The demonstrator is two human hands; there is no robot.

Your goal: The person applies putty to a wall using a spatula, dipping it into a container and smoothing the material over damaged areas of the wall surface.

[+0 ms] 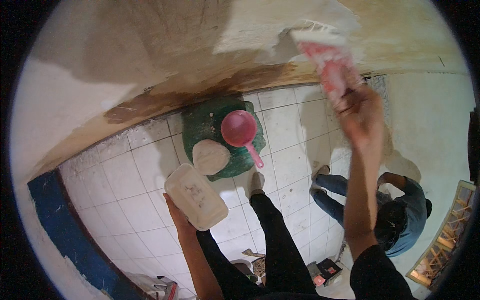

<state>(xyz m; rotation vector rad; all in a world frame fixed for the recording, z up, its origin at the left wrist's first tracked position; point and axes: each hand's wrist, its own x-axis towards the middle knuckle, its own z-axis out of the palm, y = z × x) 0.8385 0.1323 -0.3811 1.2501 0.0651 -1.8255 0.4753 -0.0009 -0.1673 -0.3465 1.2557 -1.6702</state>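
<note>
My right hand is raised to the upper right, closed round a red scraper smeared with white paste. Motion blurs the scraper, and its wide pale blade lies at the wall, by a whitish wet patch. Low on the left, my left hand grips the side of a pale rectangular plastic tub, with some residue on its bottom. Beyond the tub, a pink dipper and a rounded off-white lump rest on a green plastic sheet.
White tiles cover the floor up to the wall. Another person sits low at the right, legs toward my feet. A dark box and a bag lie near me. A blue panel edges the left; a lattice frame the right.
</note>
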